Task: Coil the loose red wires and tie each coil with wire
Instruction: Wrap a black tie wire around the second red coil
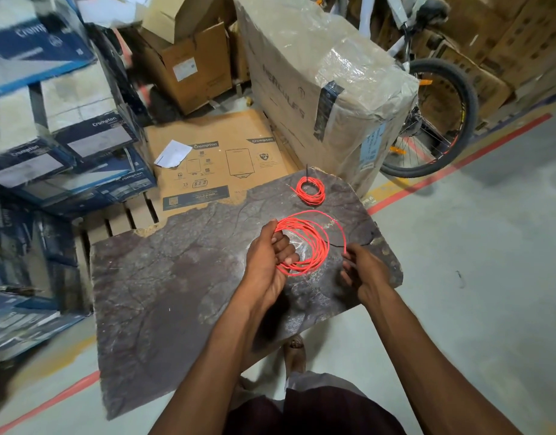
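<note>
Big coil of red wire point(304, 246): many thin bright rings, loose and a bit messy, held up over the far right part of the dark stone slab point(176, 277). Loose end point(342, 230) curving out from the top of the rings, round to the right and down. Farther back, near the far edge of the slab, a small red coil point(311, 190), neat and tight, lying flat, well apart from the big one. Short dark tie wire point(307, 171) sticking up from its far side.

Left hand point(270, 262) palm up, fingers curled through the middle of the big coil, gripping the left side of the rings. Right hand point(364, 271) just right of the coil, fingers bent, pinching the loose end at the fingertips. Thin dark wire point(361, 241) on the slab just past that hand; touching it or not, too small to tell.

Both arms bare, reaching forward from the near side, coming closer together toward the coil.

Beyond the slab, a flat brown Crompton carton point(220, 164). On the left, stacked blue and white boxes point(66, 136). Far right, a big box wrapped in plastic point(317, 73), with a bicycle wheel point(443, 120) behind it. Grey floor with a red line point(458, 161). One foot in a sandal point(297, 353) by the near edge of the slab.
</note>
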`<state>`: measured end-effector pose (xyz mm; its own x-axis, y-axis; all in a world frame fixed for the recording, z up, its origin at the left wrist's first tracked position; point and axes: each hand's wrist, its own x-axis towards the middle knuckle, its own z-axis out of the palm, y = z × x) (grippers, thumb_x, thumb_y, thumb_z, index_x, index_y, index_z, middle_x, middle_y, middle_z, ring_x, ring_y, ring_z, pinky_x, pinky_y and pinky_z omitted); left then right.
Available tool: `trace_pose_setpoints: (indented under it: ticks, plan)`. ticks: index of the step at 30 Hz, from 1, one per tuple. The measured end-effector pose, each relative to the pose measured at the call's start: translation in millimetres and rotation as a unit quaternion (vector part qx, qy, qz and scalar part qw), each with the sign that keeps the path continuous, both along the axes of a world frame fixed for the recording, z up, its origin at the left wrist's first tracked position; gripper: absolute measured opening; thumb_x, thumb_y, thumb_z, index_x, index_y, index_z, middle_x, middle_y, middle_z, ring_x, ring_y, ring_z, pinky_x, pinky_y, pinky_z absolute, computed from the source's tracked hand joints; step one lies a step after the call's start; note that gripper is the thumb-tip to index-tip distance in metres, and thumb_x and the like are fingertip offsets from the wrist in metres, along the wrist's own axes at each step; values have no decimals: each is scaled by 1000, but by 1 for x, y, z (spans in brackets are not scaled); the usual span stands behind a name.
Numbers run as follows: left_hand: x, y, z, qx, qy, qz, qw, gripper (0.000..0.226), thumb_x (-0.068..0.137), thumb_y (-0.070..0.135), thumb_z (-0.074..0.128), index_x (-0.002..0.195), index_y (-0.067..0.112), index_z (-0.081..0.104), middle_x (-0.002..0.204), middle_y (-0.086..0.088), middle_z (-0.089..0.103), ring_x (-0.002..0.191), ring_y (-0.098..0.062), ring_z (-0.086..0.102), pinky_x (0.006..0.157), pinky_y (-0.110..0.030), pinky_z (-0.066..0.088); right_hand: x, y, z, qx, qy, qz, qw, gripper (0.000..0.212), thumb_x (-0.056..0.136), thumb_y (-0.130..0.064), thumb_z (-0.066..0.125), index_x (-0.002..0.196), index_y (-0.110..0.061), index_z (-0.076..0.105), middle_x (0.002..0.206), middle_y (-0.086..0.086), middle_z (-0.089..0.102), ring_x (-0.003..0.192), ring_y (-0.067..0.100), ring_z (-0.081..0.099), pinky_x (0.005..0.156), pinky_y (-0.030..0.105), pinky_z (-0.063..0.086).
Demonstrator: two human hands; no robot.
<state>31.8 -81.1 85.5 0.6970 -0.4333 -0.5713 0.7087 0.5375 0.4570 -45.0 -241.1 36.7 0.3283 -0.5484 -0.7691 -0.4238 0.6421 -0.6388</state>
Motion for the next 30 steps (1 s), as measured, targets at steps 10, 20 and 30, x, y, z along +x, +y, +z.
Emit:
trace_pose_setpoints:
  ticks: [10,20,30]
  plan:
    - [13,18,62,-47,-92,-13,995,43,107,29,42,66,20,34,44,10,23,34,-4,23,41,-20,33,13,22,71,43,-74,165,982,16,91,-31,69,77,-24,66,68,-12,61,53,1,51,45,16,30]
    - [7,35,80,-13,-138,-40,990,45,106,40,42,66,21,36,49,9,20,37,-5,21,53,-27,49,27,47,109,101,-157,193,963,19,96,-29,62,77,-25,62,54,-9,53,48,4,37,46,18,24]
    - [0,51,89,75,-194,-41,977,43,97,56,45,69,23,37,61,5,16,46,-7,20,57,-27,48,29,68,118,117,-166,190,960,37,92,-29,66,56,-22,66,53,-9,48,48,8,43,41,17,30]
